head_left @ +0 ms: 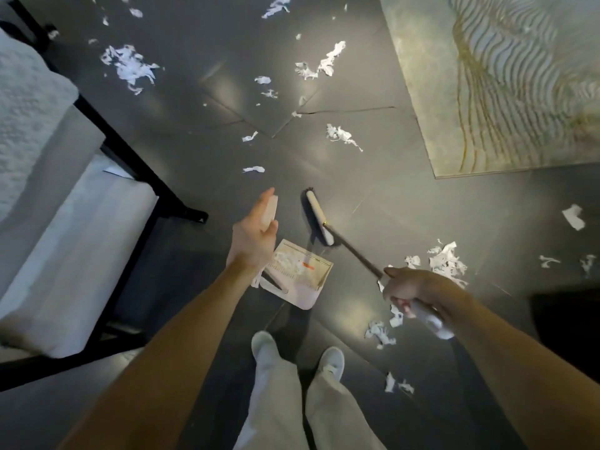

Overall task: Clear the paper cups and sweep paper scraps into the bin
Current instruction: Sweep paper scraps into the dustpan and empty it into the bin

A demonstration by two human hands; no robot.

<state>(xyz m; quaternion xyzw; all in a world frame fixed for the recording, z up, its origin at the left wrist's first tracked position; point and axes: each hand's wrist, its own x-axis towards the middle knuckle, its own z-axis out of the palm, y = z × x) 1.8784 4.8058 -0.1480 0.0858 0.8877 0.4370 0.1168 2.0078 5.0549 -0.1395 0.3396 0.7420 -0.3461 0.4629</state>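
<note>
White paper scraps lie all over the dark floor, in clusters at the far left (130, 66), the far middle (324, 61) and the near right (446, 263). A pale dustpan (303, 279) rests on the floor just ahead of my feet, with scraps inside it. My left hand (253, 237) holds the top of the dustpan's upright handle (272, 209) between thumb and fingers. My right hand (414, 293) grips the broom's handle. The broom head (319, 219) is on the floor just beyond the dustpan. No cups and no bin are in view.
A white cushioned seat with a black frame (152, 183) fills the left side. A pale patterned rug (506, 86) covers the far right. My two feet in white shoes (331, 360) stand behind the dustpan. Something dark (565, 319) sits at the right edge.
</note>
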